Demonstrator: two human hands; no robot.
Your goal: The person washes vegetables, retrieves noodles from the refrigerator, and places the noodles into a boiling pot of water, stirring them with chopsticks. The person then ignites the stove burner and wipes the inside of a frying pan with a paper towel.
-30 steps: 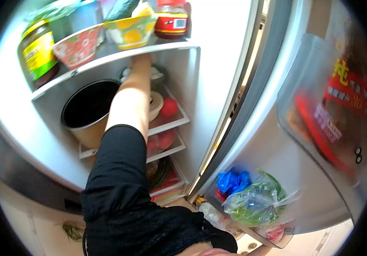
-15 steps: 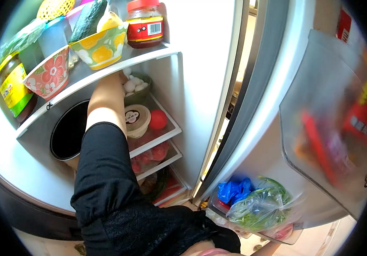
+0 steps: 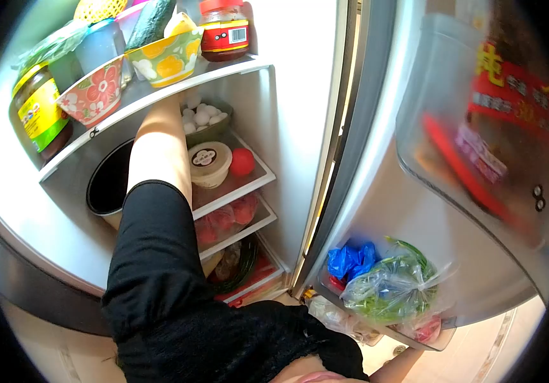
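Note:
My left arm, in a black sleeve, reaches into an open refrigerator. My left hand (image 3: 171, 104) is mostly hidden beneath the upper shelf (image 3: 159, 96), and its fingers do not show. Just right of it stands a green bowl (image 3: 214, 131) of white eggs (image 3: 202, 117). A round lidded tub (image 3: 209, 164) and a red round item (image 3: 242, 162) lie nearer on the same shelf. Left of my forearm is a large dark-lined pot (image 3: 110, 182). Only my right forearm shows at the bottom right; my right hand is out of sight behind the door bin.
The upper shelf holds a yellow-labelled jar (image 3: 39, 110), a red flowered bowl (image 3: 94, 92), a yellow-green bowl (image 3: 166, 60) and a red-lidded jar (image 3: 224, 35). On the open door, a lower bin (image 3: 437, 345) carries bagged greens (image 3: 392, 290) and a blue bag (image 3: 352, 260).
The view has shifted, and my left forearm now lies further left relative to the egg bowl and tub, leaving more of both uncovered than a second ago. My left hand remains deep inside.

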